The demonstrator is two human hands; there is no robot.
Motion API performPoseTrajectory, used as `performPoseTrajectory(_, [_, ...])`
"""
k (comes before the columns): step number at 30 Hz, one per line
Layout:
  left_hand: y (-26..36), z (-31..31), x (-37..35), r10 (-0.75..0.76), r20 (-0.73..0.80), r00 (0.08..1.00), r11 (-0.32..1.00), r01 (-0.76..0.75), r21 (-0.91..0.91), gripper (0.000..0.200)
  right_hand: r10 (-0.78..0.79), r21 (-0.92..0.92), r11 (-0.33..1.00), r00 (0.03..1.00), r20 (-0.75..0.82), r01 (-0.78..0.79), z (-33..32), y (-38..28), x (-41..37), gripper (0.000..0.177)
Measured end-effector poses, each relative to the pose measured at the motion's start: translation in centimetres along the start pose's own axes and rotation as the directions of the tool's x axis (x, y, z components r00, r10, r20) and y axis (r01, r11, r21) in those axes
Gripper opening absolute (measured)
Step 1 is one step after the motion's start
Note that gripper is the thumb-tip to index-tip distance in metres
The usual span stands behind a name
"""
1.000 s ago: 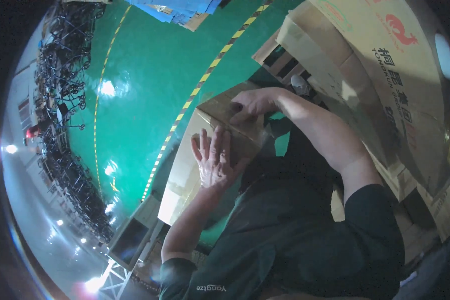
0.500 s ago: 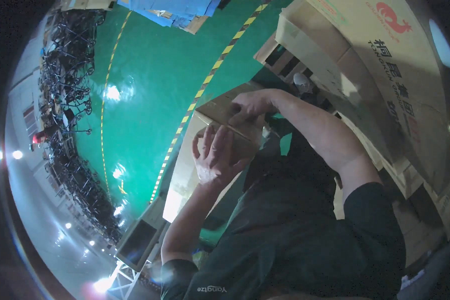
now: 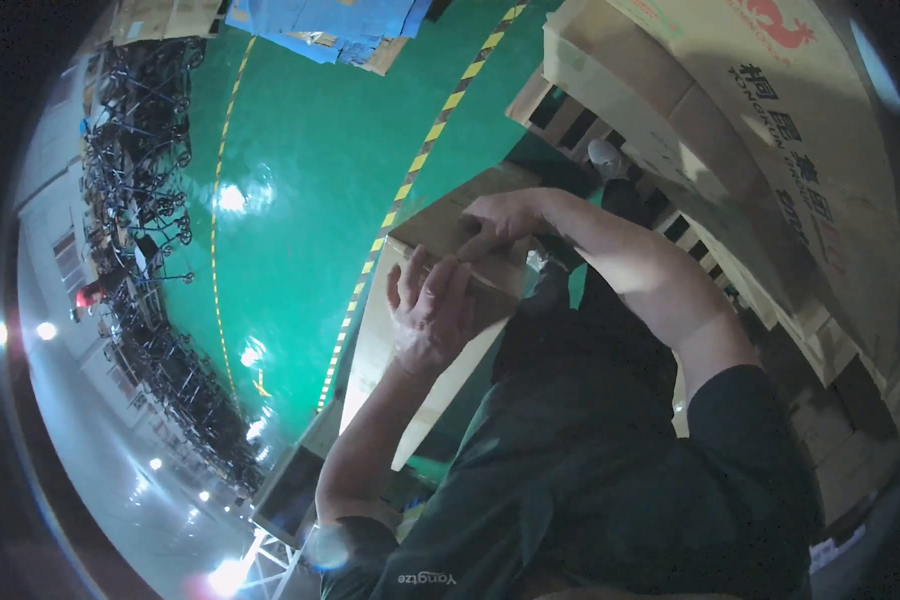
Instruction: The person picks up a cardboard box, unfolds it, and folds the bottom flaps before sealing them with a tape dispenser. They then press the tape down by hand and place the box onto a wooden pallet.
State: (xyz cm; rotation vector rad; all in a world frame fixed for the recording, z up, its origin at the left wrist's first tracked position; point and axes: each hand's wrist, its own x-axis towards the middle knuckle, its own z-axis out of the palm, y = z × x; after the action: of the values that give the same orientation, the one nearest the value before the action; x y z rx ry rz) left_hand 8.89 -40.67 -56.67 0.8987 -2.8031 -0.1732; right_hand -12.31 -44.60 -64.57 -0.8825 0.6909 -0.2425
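Note:
A long brown cardboard box (image 3: pixel 432 222) stands in front of my body, with a fold or seam running across its upper face. My left hand (image 3: pixel 432 312) lies on the box, palm down, its fingers slightly bent and a little apart along that seam. My right hand (image 3: pixel 502 216) is on the far part of the upper face, fingers bent and pressed together at the seam, close to the left fingertips. Whatever may be between the right fingers is hidden.
Large printed cardboard sheets (image 3: pixel 770 130) stand at right beside a wooden pallet (image 3: pixel 560 115). Yellow-black tape (image 3: pixel 425 165) crosses the green floor (image 3: pixel 300 200). Dark wheeled frames (image 3: pixel 145 150) line the left. Blue-covered cardboard (image 3: pixel 330 18) lies at the top.
The left fingers have drawn closer together and bent more at the seam, nearer the right fingertips. The right hand stays on the box. The view has shifted slightly.

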Motion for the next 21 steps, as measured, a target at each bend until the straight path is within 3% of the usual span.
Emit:
performPoseTrajectory(2, [-0.4,-0.1,0.5,0.055,0.030,0.998,0.998,-0.055,-0.016,0.053,0.005,-0.023,1.000,1.000,-0.003,-0.005,0.0,0.0,-0.1,0.041])
performPoseTrajectory(8, [-1.7,-0.1,3.0,0.230,0.026,0.973,0.966,-0.225,-0.128,0.026,-0.047,0.015,0.999,0.999,0.023,0.047,-0.1,1.1,-0.7,0.041])
performPoseTrajectory(14, [-2.4,0.2,2.7,0.263,0.078,0.962,0.957,-0.250,-0.147,0.034,-0.057,0.245,0.966,0.993,-0.100,0.080,0.9,4.3,-2.2,0.047])
performPoseTrajectory(17, [-2.3,-0.1,2.7,0.272,0.104,0.957,0.956,-0.257,-0.144,0.031,-0.121,0.324,0.933,0.984,-0.132,0.158,1.3,5.9,-3.6,0.039])
performPoseTrajectory(21, [-1.8,-0.5,3.4,0.335,0.138,0.932,0.936,-0.312,-0.165,0.024,-0.138,0.271,0.933,0.933,-0.331,0.235,2.0,6.3,-7.3,0.026])
